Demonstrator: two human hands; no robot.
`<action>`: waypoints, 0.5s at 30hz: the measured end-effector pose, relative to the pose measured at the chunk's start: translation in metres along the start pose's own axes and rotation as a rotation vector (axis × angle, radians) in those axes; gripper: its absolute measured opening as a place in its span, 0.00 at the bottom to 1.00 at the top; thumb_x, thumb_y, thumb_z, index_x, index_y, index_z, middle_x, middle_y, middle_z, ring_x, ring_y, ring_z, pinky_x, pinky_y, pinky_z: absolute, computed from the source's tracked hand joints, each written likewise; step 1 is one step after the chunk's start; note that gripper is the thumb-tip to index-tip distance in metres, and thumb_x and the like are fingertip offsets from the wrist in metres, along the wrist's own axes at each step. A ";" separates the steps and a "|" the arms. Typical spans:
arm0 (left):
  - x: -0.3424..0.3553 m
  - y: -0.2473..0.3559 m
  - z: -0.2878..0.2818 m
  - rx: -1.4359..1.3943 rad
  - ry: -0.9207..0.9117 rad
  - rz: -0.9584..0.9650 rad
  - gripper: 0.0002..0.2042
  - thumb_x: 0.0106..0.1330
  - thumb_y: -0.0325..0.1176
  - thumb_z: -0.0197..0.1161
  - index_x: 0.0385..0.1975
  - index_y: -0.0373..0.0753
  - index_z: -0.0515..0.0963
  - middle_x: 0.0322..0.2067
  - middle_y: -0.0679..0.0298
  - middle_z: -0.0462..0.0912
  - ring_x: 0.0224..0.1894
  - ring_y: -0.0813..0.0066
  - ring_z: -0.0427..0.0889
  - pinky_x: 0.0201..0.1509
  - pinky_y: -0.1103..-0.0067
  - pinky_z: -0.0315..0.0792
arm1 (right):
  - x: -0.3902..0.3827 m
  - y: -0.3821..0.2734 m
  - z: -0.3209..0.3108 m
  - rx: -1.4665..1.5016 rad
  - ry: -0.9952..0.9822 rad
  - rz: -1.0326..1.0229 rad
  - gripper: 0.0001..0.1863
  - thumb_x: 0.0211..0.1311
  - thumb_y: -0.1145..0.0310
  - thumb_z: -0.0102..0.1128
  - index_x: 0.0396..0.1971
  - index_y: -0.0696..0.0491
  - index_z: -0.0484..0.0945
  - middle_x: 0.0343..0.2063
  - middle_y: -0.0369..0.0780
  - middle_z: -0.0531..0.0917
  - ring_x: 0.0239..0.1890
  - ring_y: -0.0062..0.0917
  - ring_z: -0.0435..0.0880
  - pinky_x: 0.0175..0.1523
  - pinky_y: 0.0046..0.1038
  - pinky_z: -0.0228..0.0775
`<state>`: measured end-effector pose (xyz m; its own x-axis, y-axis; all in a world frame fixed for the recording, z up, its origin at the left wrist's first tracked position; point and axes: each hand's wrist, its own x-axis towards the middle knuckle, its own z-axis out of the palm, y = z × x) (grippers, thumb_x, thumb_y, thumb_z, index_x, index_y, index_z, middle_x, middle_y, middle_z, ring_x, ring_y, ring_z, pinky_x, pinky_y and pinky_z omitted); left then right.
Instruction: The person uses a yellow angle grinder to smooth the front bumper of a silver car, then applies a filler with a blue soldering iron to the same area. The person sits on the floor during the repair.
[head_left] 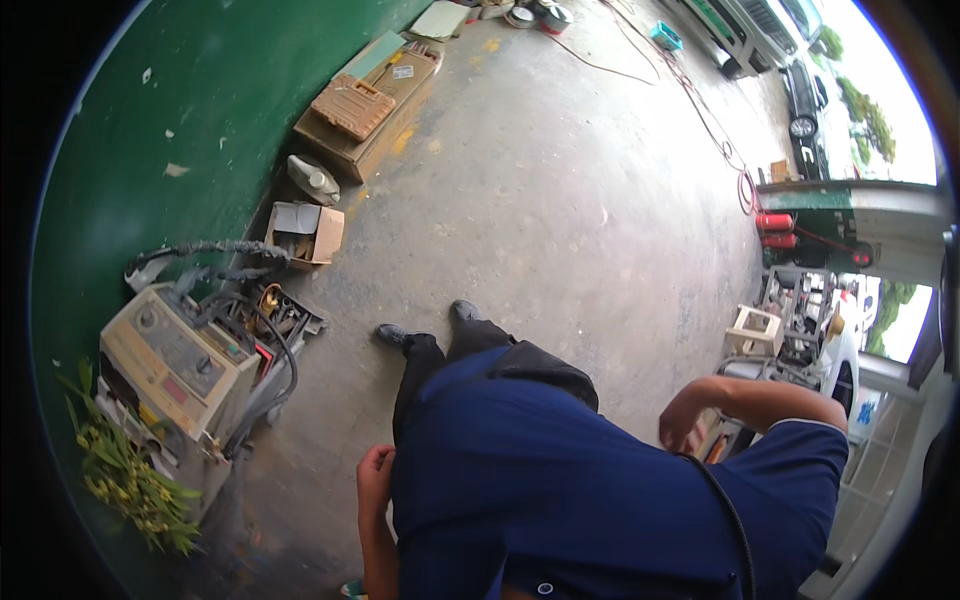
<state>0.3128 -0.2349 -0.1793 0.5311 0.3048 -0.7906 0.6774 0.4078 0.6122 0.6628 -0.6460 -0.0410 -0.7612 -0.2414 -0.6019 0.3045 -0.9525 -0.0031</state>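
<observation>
Machine (175,365), boxy and, I'd judge, heavy, stands on the floor (560,200) to my left by the green wall (200,90), well apart from my left hand (376,470). Its casing should be stiff, so I'd take hold low on the body with both hands and leave alone the knobs on the panel, which look easy to snap. The black cable (292,360) curving beside it probably bends with some spring, while the thick dark hose (215,247) above looks bulky and is likely best gripped along its middle. The beige panel slopes upward, scuffed and dusty, with a round dial, small knobs and a reddish patch near its lower edge; a leafy plant (130,480) crowds its near end. My left hand hangs beside my blue shirt (540,440), fingers curled in toward the thumb; whether they pinch anything, I can't tell. My right hand (682,418) hangs from a bent elbow with its fingers drooping inward, their tips partly hidden, so I can't tell whether they meet or hold something.
</observation>
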 end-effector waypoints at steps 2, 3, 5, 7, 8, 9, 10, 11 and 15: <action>0.007 0.013 -0.017 -0.006 -0.033 -0.013 0.07 0.71 0.31 0.58 0.38 0.33 0.78 0.29 0.68 0.81 0.30 0.85 0.77 0.36 0.86 0.72 | 0.016 -0.030 0.009 0.227 0.021 -0.469 0.33 0.65 0.36 0.53 0.41 0.56 0.80 0.32 0.41 0.84 0.33 0.27 0.84 0.37 0.29 0.78; 0.008 0.017 -0.026 -0.006 -0.042 -0.026 0.07 0.71 0.31 0.58 0.38 0.34 0.78 0.28 0.68 0.81 0.30 0.85 0.77 0.35 0.86 0.72 | 0.023 -0.038 0.002 0.357 -0.039 -0.691 0.36 0.65 0.33 0.49 0.42 0.57 0.80 0.34 0.42 0.84 0.33 0.26 0.84 0.35 0.28 0.77; 0.016 0.015 -0.049 0.022 -0.065 -0.009 0.07 0.72 0.31 0.58 0.38 0.34 0.78 0.28 0.69 0.81 0.30 0.85 0.77 0.35 0.86 0.72 | 0.036 -0.058 -0.005 0.613 -0.089 -1.138 0.42 0.65 0.29 0.41 0.46 0.59 0.78 0.36 0.44 0.84 0.33 0.26 0.84 0.33 0.27 0.75; 0.019 0.021 -0.064 0.036 -0.074 -0.010 0.08 0.72 0.32 0.58 0.38 0.34 0.78 0.28 0.69 0.81 0.30 0.86 0.77 0.34 0.86 0.71 | 0.025 -0.096 0.003 0.905 -0.033 -1.446 0.34 0.70 0.41 0.46 0.58 0.58 0.73 0.41 0.46 0.84 0.39 0.28 0.84 0.39 0.28 0.77; 0.018 0.027 -0.069 0.037 -0.071 -0.021 0.08 0.72 0.32 0.58 0.38 0.34 0.78 0.28 0.69 0.81 0.30 0.86 0.77 0.34 0.87 0.71 | 0.012 -0.119 0.013 0.886 0.186 -1.502 0.31 0.70 0.47 0.48 0.61 0.57 0.70 0.45 0.47 0.82 0.41 0.28 0.83 0.43 0.28 0.76; 0.019 0.035 -0.074 0.040 -0.061 -0.029 0.08 0.72 0.33 0.58 0.38 0.34 0.78 0.28 0.69 0.81 0.30 0.86 0.77 0.34 0.87 0.71 | 0.000 -0.140 0.020 0.855 0.402 -1.552 0.29 0.70 0.54 0.50 0.64 0.56 0.67 0.49 0.48 0.80 0.44 0.29 0.82 0.46 0.28 0.75; 0.019 0.042 -0.077 0.078 -0.059 -0.003 0.08 0.72 0.33 0.58 0.39 0.34 0.78 0.28 0.69 0.81 0.30 0.87 0.76 0.34 0.87 0.71 | -0.006 -0.151 0.020 0.820 0.621 -1.590 0.29 0.69 0.60 0.52 0.67 0.55 0.64 0.53 0.48 0.78 0.46 0.29 0.82 0.50 0.29 0.75; 0.021 0.049 -0.079 0.114 -0.058 0.023 0.08 0.73 0.33 0.58 0.39 0.34 0.78 0.28 0.69 0.81 0.30 0.87 0.76 0.33 0.87 0.71 | -0.001 -0.142 0.006 0.677 0.780 -1.451 0.35 0.62 0.74 0.52 0.71 0.53 0.57 0.64 0.50 0.68 0.53 0.31 0.80 0.56 0.32 0.72; 0.024 0.057 -0.088 0.206 0.017 0.041 0.08 0.73 0.34 0.57 0.39 0.35 0.78 0.29 0.70 0.81 0.30 0.87 0.76 0.33 0.87 0.70 | -0.027 -0.177 -0.055 0.299 2.349 -1.698 0.29 0.72 0.61 0.45 0.67 0.60 0.57 0.65 0.51 0.65 0.65 0.38 0.68 0.71 0.42 0.51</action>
<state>0.3198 -0.1279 -0.1643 0.5531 0.3324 -0.7639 0.7458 0.2109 0.6319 0.6614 -0.4610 -0.0680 0.9071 0.2558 0.3343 0.3876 -0.1978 -0.9004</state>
